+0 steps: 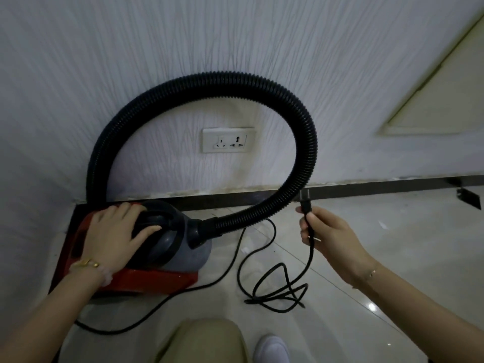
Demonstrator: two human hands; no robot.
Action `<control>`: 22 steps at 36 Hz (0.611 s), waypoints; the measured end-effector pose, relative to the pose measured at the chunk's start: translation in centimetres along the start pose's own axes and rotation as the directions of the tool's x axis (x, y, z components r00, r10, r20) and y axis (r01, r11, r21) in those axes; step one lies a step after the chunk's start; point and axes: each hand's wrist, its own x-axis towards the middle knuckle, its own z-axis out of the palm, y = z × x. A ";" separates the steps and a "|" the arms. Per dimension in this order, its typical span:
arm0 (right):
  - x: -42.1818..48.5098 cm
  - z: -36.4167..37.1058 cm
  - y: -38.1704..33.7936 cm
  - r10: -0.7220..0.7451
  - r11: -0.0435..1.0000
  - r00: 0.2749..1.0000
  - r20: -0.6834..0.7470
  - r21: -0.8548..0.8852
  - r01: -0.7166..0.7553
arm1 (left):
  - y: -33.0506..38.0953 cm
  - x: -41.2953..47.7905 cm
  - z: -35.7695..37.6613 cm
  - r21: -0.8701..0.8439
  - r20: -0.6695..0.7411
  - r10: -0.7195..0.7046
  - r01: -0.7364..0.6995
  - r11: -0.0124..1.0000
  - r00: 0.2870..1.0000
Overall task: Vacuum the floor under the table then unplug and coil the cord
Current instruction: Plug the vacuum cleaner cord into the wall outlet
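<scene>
cord [277,289] — plug [306,203] out, slack tangled on floor [366,271] right of vacuum [167,255] | right hand [331,239] fingers [304,233] grip cord just below plug | left hand [115,239] flat, open on vacuum | judged light, limp, kink-prone — hold near plug, gather loops

Cream door [440,95] right; dark skirting [366,188] along textured white wall [131,61].
</scene>
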 end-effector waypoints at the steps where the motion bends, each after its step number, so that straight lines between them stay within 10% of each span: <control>1: -0.1 0.4 -0.7 -0.024 0.999 0.999 0.029 -0.036 0.025 | -0.1 0.1 0.0 0.006 0.008 0.003 -0.003 1.000 1.000; 22: 7.2 8.9 -4.5 0.091 0.990 0.984 0.151 -0.124 -0.072 | -0.7 0.4 0.1 -0.057 0.025 0.007 -0.006 0.998 1.000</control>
